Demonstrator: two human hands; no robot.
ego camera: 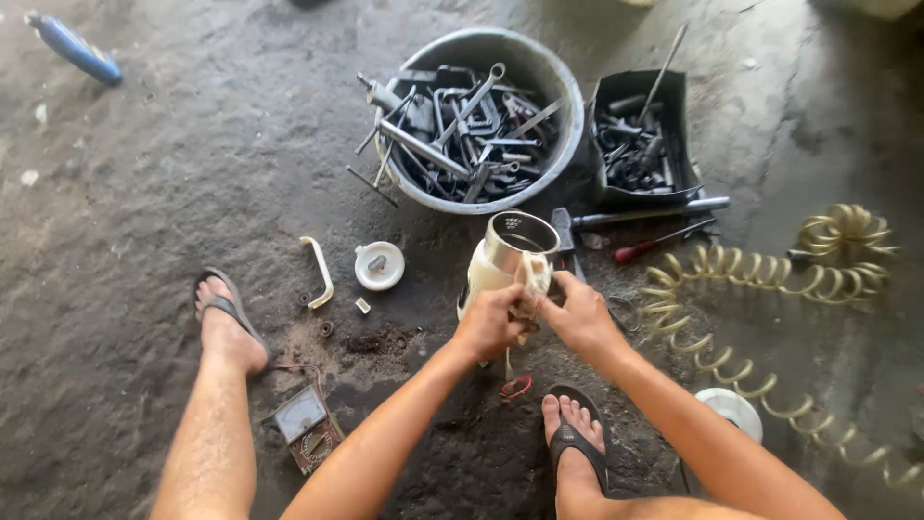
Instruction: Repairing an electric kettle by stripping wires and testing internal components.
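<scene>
A cream electric kettle point(500, 262) with a steel inner rim stands tilted on the concrete floor point(144, 173), between the person's feet and a grey basin point(568, 96) full of wrenches. The left hand point(489, 323) has its grip closed on the kettle's lower side; the right hand point(580, 313) pinches the cream handle piece at its side. A white lid point(379, 265) lies left, a multimeter point(306, 426) nearer the left foot.

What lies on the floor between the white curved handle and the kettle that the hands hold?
In the head view, a round white lid lies between the handle and the kettle, with a small pale piece just below it.
</scene>
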